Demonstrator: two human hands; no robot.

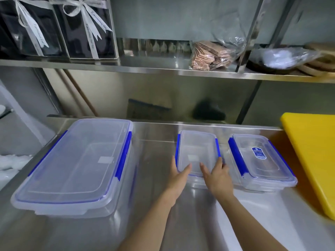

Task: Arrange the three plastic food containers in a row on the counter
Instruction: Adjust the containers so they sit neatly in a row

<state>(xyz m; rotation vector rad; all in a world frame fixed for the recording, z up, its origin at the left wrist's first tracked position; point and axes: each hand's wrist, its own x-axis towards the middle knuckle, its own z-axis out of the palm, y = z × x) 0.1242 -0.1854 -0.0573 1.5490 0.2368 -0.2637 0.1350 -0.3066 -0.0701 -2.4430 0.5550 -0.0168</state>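
Three clear plastic containers with blue clip lids stand on the steel counter (159, 205). The large container (76, 163) is on the left. The small container (197, 151) is in the middle. A medium container (261, 158) with a blue label on its lid sits to the right, apart from the small one. My left hand (178, 175) grips the small container's near left corner, thumb on the lid. My right hand (216, 175) holds its near right corner, fingers along the side. The container's near edge is hidden by my hands.
A thick yellow cutting board (311, 156) lies at the counter's right end, close to the medium container. A steel shelf (126, 67) above holds black gift boxes (58, 28) with white ribbons, a bag of brown items (208, 55) and wrapped objects. A steel backsplash rises behind.
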